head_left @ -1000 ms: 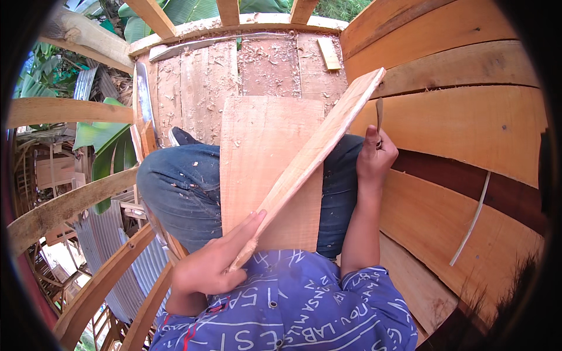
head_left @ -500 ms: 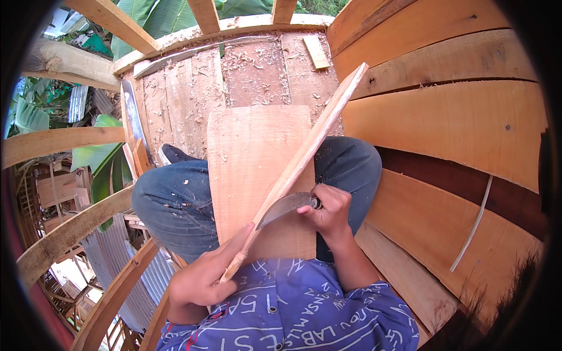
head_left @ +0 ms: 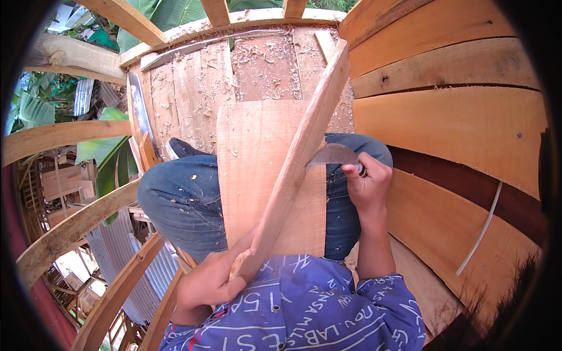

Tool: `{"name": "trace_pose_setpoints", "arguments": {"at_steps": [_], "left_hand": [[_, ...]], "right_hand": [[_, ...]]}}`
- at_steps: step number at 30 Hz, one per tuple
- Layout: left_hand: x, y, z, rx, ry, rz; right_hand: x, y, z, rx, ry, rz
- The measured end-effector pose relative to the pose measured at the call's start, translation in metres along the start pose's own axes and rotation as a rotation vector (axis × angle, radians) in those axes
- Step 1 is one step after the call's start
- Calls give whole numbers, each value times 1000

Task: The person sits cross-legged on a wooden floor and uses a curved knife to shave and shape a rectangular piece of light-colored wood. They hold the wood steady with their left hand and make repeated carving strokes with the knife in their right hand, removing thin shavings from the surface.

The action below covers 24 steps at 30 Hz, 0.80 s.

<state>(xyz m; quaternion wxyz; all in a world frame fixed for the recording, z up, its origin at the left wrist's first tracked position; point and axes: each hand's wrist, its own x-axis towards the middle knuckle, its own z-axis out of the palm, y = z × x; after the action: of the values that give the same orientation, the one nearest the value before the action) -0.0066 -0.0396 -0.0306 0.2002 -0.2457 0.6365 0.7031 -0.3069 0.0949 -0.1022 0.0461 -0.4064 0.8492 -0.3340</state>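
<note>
A long, narrow wooden piece [head_left: 295, 158] slants across my lap, its wide end far to the right and its notched end near me. My left hand [head_left: 219, 275] is wrapped round that near end. In my right hand [head_left: 372, 180] is a knife with a curved blade [head_left: 333, 155], gripped by its handle. The blade's tip is at or very close to the right side of the wooden piece, about halfway along. Beneath lies a wide flat board [head_left: 252, 152] across my thighs, partly hidden by the wooden piece.
Shavings cover the plank floor [head_left: 205, 82] ahead. A plank wall [head_left: 451, 128] stands close on the right. Wooden rails [head_left: 76, 225] run along the left, with corrugated metal sheets [head_left: 120, 263] below. A saw-like metal blade [head_left: 138, 108] leans at the left edge.
The knife has moved away from me and to the right along the wooden piece. The piece has turned, showing more of its broad side, and its far end has shifted left.
</note>
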Motion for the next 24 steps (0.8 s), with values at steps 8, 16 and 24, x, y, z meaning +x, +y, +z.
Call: {"name": "trace_pose_setpoints", "arguments": {"at_steps": [8, 16, 24], "left_hand": [[-2, 13, 20, -21, 50, 66], [-3, 32, 33, -7, 50, 8], [-3, 31, 41, 14, 76, 25]], "right_hand": [[-48, -30, 12, 28, -176, -128], [-37, -10, 1, -87, -78, -182], [-32, -9, 3, -130, -23, -213]]}}
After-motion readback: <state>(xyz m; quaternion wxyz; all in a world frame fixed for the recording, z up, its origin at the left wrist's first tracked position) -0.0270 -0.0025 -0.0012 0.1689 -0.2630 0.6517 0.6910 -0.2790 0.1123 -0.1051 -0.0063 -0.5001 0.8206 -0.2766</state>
